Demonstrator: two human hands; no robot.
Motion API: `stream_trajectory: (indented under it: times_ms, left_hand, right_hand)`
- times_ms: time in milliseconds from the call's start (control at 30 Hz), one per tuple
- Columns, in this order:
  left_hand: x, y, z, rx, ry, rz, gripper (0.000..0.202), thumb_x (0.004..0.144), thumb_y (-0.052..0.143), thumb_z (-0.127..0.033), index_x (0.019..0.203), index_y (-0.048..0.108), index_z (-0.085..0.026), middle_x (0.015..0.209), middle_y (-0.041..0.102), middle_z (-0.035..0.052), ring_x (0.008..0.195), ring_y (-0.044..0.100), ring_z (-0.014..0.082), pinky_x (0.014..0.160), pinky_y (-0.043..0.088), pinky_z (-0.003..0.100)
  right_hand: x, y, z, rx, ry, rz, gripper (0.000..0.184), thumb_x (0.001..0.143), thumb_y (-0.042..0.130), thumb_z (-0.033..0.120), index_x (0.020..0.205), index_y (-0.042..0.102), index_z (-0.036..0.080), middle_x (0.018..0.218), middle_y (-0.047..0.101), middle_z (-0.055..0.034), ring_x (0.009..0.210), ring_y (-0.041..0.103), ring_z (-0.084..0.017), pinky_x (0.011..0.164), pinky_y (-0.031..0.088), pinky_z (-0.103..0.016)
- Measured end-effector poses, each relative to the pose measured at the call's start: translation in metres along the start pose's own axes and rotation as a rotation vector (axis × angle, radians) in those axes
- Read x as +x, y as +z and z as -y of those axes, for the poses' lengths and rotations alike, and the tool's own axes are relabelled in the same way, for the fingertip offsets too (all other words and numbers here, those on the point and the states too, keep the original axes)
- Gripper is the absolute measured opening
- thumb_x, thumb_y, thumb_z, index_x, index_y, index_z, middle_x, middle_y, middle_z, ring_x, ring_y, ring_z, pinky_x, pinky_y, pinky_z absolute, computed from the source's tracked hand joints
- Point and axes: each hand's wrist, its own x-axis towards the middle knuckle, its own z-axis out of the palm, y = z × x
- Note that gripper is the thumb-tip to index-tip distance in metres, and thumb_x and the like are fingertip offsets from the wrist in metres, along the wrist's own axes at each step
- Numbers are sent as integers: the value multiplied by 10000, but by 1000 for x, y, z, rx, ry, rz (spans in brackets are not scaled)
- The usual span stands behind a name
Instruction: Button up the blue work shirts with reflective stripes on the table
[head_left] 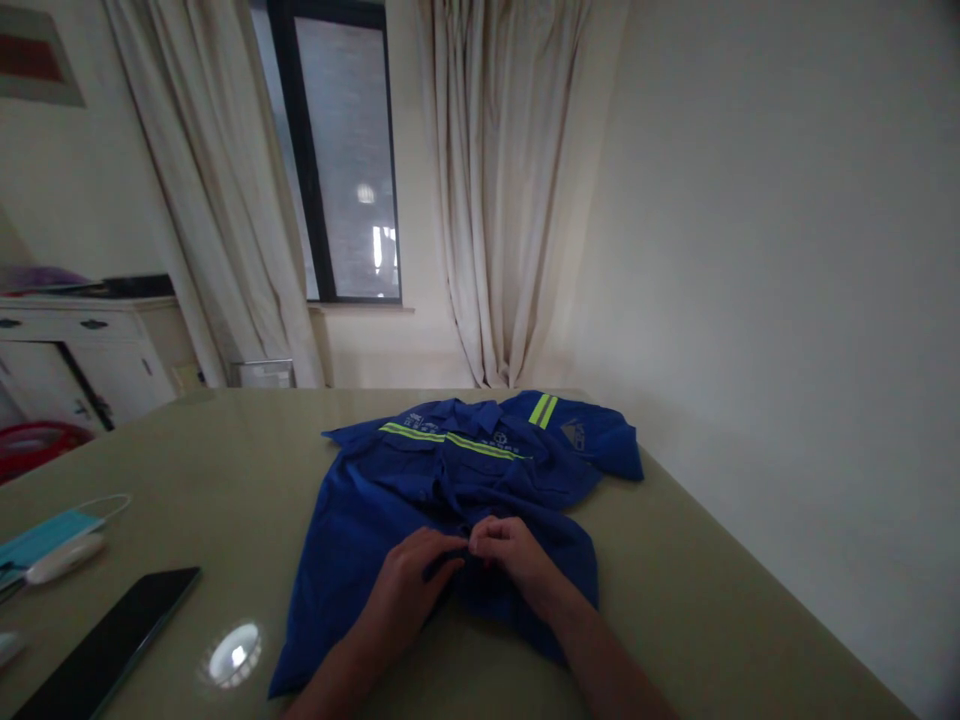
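A blue work shirt (390,490) with yellow-green reflective stripes lies spread face up on the olive table (712,600), collar away from me. My left hand (409,580) and my right hand (506,550) meet at the middle of the shirt's front, low on the placket. Both hands have their fingers curled and pinched on the blue fabric there, fingertips almost touching each other. Whatever small part lies between the fingertips is hidden by them.
A dark phone (112,640) lies at the table's near left, with a blue face mask (45,535) and a small white object (64,558) beyond it. A white cabinet (75,350), a window (345,160) and curtains (510,180) stand behind the table.
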Motion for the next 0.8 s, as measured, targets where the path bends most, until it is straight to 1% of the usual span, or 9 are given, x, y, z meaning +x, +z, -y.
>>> stream_trajectory:
  times_ms: [67, 167, 267, 333, 433, 533, 633, 733, 800]
  left_hand:
    - [0, 1, 3, 89, 8, -41, 136, 898, 650, -314, 964, 764, -278, 921, 772, 30, 879, 686, 215, 847, 527, 324]
    - [5, 2, 11, 73, -93, -72, 237, 929, 606, -425, 879, 727, -228, 848, 743, 43, 791, 664, 209, 767, 517, 326]
    - [6, -2, 16, -166, -224, -19, 367, 938, 558, -514, 1064, 680, -192, 844, 730, 40, 765, 673, 202, 726, 533, 322]
    - [-4, -8, 17, -265, -243, 38, 545, 888, 634, -518, 1312, 576, -181, 940, 739, 54, 857, 697, 218, 792, 562, 348]
    - [-40, -24, 20, -54, -126, 124, 767, 771, 790, -410, 1461, 496, -245, 1319, 668, 118, 1220, 613, 293, 1069, 485, 454]
    - [-87, -45, 29, 336, -119, 120, 446, 858, 630, -220, 1284, 675, -342, 1435, 617, 40, 1328, 547, 290, 1152, 418, 500]
    - [-125, -62, 38, 529, -169, 126, 514, 837, 506, -70, 1190, 726, -373, 1320, 700, 0, 1225, 636, 263, 1075, 502, 450]
    - [-148, -74, 33, 494, -91, 214, 401, 871, 547, -139, 1123, 742, -383, 1171, 757, -2, 1109, 696, 237, 980, 552, 341]
    - [-154, -78, 16, 381, -27, 334, 225, 906, 602, -275, 1049, 746, -371, 1080, 760, -5, 1000, 720, 202, 881, 565, 256]
  right_hand:
    - [0, 5, -1, -121, -83, -43, 259, 760, 750, 424, 690, 738, 176, 706, 646, 2, 654, 564, -141, 629, 423, -259]
    - [-4, 16, 1, -356, -256, -105, 253, 883, 647, 397, 793, 748, 183, 779, 677, -27, 742, 604, -168, 696, 450, -280]
    - [-14, 23, 8, -504, -337, -74, 269, 865, 684, 381, 1058, 728, 199, 981, 698, -57, 872, 631, -194, 764, 484, -293]
    - [-28, 19, 12, -604, -363, -13, 543, 757, 783, 367, 1258, 652, 206, 1171, 671, -88, 1044, 621, -238, 901, 495, -335]
    - [-63, -4, 12, -857, -367, 74, 778, 687, 781, 277, 1425, 542, 226, 1377, 584, -109, 1249, 538, -287, 1092, 412, -403]
    - [-105, -39, 5, -1112, -258, 11, 660, 713, 615, 110, 1362, 611, 233, 1363, 608, -100, 1249, 551, -282, 1099, 413, -410]
    - [-144, -70, 0, -1266, -140, -107, 567, 751, 462, 23, 1230, 696, 217, 1228, 676, -113, 1167, 608, -276, 1040, 454, -418]
    - [-179, -91, 11, -1195, -116, -103, 507, 781, 428, 48, 1153, 714, 239, 1189, 693, -97, 1125, 634, -256, 1008, 470, -396]
    - [-200, -97, 28, -1082, -92, -56, 422, 770, 509, 121, 1108, 721, 257, 1193, 698, -80, 1134, 630, -262, 1019, 460, -391]
